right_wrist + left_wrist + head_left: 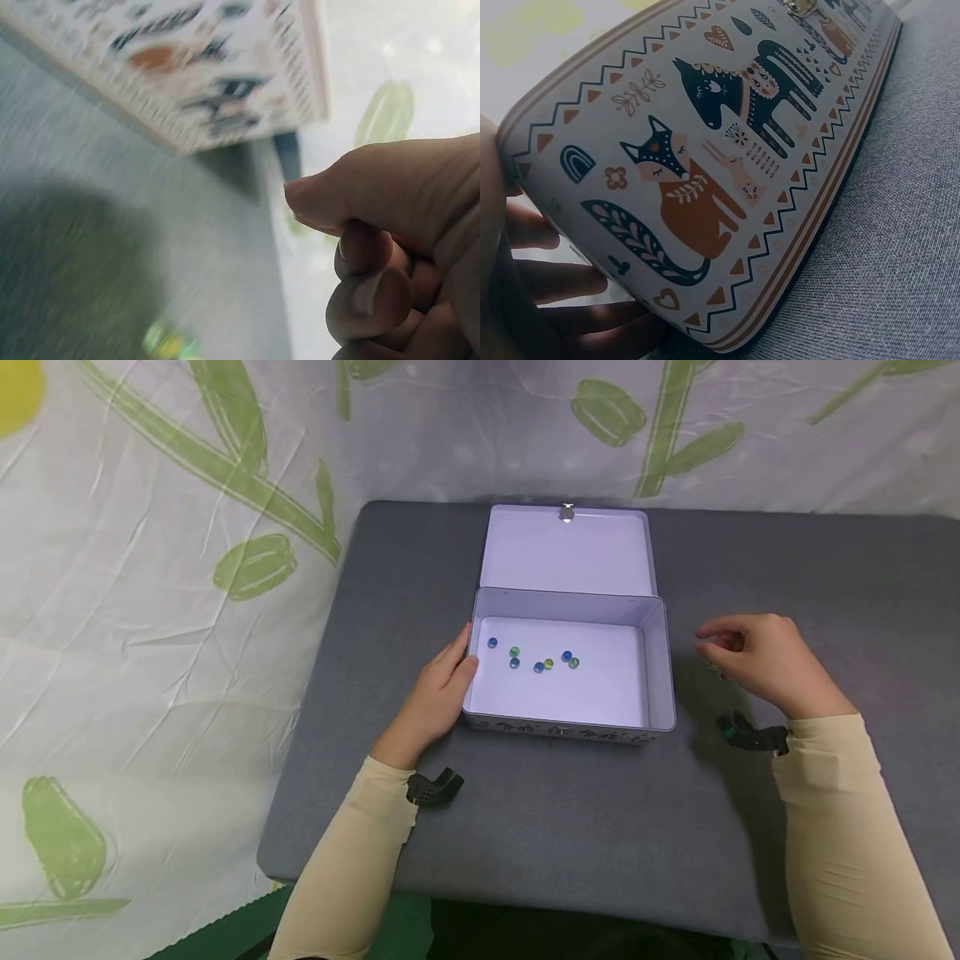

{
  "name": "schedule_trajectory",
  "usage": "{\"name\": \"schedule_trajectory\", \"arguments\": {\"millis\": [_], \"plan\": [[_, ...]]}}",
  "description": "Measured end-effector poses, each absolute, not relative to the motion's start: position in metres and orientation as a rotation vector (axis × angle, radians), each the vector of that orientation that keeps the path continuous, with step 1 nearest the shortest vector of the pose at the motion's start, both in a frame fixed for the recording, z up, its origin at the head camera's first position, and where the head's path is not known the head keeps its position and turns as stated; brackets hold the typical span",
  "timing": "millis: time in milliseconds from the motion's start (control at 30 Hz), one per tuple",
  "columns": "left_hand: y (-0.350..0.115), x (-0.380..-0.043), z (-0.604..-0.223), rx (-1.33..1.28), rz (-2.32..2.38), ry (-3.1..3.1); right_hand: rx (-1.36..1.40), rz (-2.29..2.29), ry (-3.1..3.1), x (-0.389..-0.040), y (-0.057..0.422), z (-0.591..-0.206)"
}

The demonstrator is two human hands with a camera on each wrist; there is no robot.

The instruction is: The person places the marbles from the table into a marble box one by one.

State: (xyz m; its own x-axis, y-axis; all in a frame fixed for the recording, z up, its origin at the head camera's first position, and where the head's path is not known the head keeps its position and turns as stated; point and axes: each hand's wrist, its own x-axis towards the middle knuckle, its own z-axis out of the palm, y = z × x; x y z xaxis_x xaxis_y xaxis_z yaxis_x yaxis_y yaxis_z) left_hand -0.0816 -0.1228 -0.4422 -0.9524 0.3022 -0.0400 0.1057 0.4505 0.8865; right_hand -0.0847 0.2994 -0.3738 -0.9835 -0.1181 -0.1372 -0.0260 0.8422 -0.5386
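Note:
An open tin box (555, 706) with a white inside stands on the table, its hinged lid (567, 550) laid back behind it. Several blue and green glass marbles (566, 657) lie scattered on its floor. My left hand (437, 693) holds the box by its left side, thumb at the rim and fingers along the outer wall. To the right of the box, my right hand (768, 656) hovers with thumb and index tips slightly apart and the other fingers curled; nothing shows between the tips. Below it, green-yellow marbles (165, 341) lie on the table.
The grey cloth-covered table (570, 827) has its near edge close to my arms. A white curtain (187, 693) with green leaf patterns hangs at the left and behind. A small metal clasp (567, 513) sits on the lid's far edge.

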Motion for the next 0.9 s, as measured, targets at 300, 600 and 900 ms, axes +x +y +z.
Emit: {"name": "schedule_trajectory", "arguments": {"millis": [300, 600, 900], "plan": [[-0.123, -0.082, -0.443, 0.364, 1.52, 2.513, -0.047, -0.816, 2.851, -0.075, 0.325, -0.393], [-0.122, -0.081, -0.444, 0.373, 1.507, 2.523, -0.018, -0.735, 2.868, -0.066, 0.337, -0.406], [-0.122, -0.083, -0.446, 0.385, 1.518, 2.517, -0.016, -0.731, 2.868, -0.061, 0.341, -0.416]]}}
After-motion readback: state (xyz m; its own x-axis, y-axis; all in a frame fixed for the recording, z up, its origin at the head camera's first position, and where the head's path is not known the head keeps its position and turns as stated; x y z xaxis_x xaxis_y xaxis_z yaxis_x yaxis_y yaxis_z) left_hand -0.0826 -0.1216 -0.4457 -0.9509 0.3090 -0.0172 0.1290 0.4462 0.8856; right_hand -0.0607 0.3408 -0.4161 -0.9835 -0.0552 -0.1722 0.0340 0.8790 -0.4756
